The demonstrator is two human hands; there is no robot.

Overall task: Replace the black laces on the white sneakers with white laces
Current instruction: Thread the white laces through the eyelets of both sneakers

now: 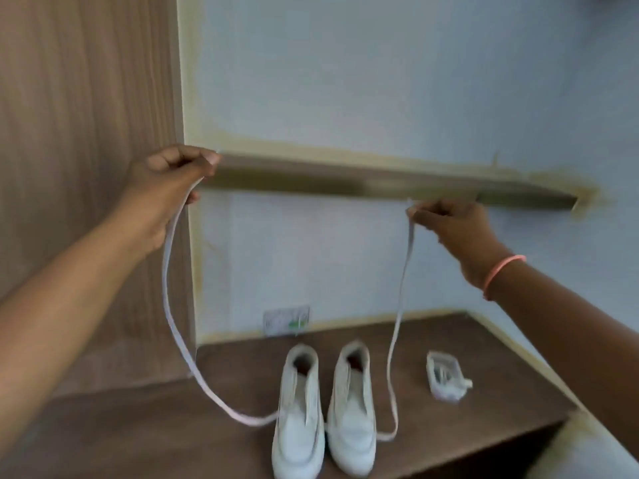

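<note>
One white lace (169, 305), held up at both ends and sagging in a long loop down to the wooden desk top (138, 420). Left hand (166, 188) pinching one end high by the wood panel (86, 98), fingers curled tight round it; right hand (449, 226) pinching the other end between thumb and fingertips, pink band (501, 274) at the wrist. Low part of the loop passing behind or under the toes of two white sneakers (325, 413), side by side on the desk; threaded or merely lying there, impossible to tell. No black laces visible on either shoe, so removal apparently done. Neither sneaker visibly laced, so probably both left to do. One small packet (446, 378) to the right of the pair, likely holding the second white lace. One wall shelf (380, 186) behind the hands, one socket plate (286, 320) below it.
</note>
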